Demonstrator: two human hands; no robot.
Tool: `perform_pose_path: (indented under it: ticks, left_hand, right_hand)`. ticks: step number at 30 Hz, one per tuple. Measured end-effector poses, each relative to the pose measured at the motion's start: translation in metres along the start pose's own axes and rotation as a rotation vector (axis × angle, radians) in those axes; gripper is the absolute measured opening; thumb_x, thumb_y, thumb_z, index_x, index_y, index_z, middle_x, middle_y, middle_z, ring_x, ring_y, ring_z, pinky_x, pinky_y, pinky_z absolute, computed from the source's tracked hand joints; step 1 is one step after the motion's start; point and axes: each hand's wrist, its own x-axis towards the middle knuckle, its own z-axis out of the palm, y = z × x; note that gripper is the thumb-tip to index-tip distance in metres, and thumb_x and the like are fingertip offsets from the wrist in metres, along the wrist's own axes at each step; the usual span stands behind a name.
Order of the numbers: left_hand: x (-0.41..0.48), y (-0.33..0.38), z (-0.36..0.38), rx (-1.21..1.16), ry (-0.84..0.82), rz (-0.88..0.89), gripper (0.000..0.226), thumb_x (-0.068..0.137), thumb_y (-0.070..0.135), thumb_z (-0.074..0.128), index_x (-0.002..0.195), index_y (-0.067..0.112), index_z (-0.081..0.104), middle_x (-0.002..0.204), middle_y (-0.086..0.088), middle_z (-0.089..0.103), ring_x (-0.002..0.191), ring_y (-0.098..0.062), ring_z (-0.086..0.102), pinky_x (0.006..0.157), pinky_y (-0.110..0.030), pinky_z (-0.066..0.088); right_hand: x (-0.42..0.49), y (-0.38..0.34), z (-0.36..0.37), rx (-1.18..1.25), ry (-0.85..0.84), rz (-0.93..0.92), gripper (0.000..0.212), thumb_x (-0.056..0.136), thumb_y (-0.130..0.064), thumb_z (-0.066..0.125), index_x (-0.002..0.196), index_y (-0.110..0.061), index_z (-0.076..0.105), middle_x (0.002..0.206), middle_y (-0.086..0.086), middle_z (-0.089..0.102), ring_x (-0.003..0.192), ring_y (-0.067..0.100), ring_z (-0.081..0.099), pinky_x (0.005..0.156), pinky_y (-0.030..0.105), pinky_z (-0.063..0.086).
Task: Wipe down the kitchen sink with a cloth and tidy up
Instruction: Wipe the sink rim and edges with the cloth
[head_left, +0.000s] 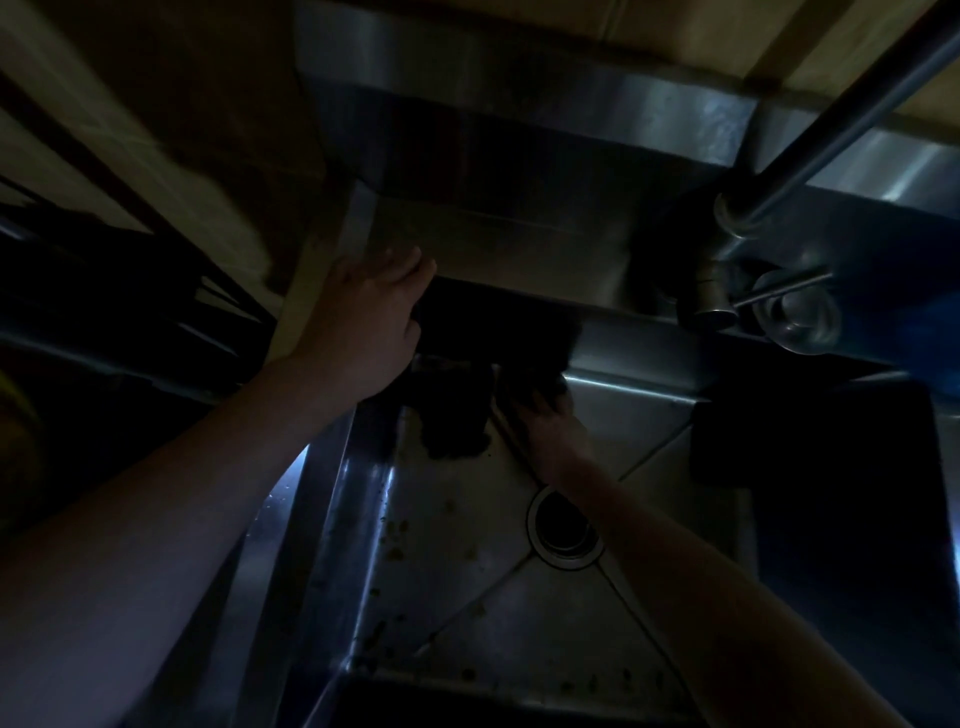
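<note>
Dim steel sink (467, 587), floor spotted with debris near the drain (563, 530). Left hand (363, 322) rests flat on the rim, fingers spread; right hand (550, 431) presses a dark cloth (457, 415), apparently mid-wipe at the back wall. The floor likely comes next.

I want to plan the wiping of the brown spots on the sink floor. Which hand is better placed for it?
The right hand, probably. It is already down inside the sink, beside the drain, on something dark, perhaps the cloth. The left hand rests up on the sink's far-left rim, away from the spots.
</note>
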Motion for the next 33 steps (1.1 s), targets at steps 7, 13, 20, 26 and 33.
perform_pose_path:
  ticks: [7,13,20,26,33]
  left_hand:
    - [0.001,-0.001,0.001,0.015,-0.011,-0.009,0.064,0.081,0.011,0.055,0.142,0.013,0.035,0.152,-0.009,0.030,0.138,-0.027,0.032,0.108,-0.046,0.022]
    - [0.001,-0.001,-0.001,0.024,-0.011,-0.012,0.063,0.082,0.012,0.054,0.142,0.014,0.034,0.153,-0.008,0.029,0.139,-0.026,0.030,0.108,-0.046,0.021]
    - [0.001,0.003,0.001,0.055,-0.012,-0.019,0.065,0.080,0.014,0.055,0.142,0.013,0.034,0.152,-0.008,0.030,0.139,-0.027,0.029,0.107,-0.046,0.022]
    - [0.003,0.005,0.001,0.074,-0.022,-0.031,0.064,0.082,0.014,0.054,0.143,0.011,0.033,0.153,-0.010,0.029,0.138,-0.028,0.030,0.107,-0.048,0.026]
    - [0.000,0.012,0.002,0.118,-0.007,-0.046,0.064,0.082,0.013,0.054,0.141,0.008,0.032,0.151,-0.014,0.030,0.134,-0.032,0.033,0.102,-0.049,0.031]
  right_hand:
    - [0.024,-0.031,-0.005,0.071,0.061,0.165,0.060,0.088,-0.026,0.051,0.145,-0.029,0.031,0.147,0.018,0.026,0.135,0.042,0.022,0.113,0.048,0.025]
    - [-0.013,0.001,0.004,0.412,0.147,0.482,0.060,0.087,-0.014,0.051,0.143,-0.029,0.032,0.151,0.009,0.018,0.138,0.034,0.021,0.102,0.051,0.042]
    - [-0.037,0.006,0.015,0.396,0.176,0.553,0.064,0.088,-0.005,0.044,0.148,-0.022,0.027,0.152,0.016,0.018,0.131,0.043,0.027,0.103,0.046,0.037]
    - [0.001,-0.024,0.001,0.345,0.071,0.377,0.072,0.086,0.004,0.047,0.148,-0.027,0.026,0.159,0.009,0.003,0.142,0.041,0.010,0.106,0.047,0.036]
    - [-0.033,0.054,0.008,0.431,0.188,0.424,0.063,0.085,-0.004,0.054,0.143,-0.023,0.038,0.160,0.011,0.006,0.146,0.034,0.011,0.114,0.042,0.026]
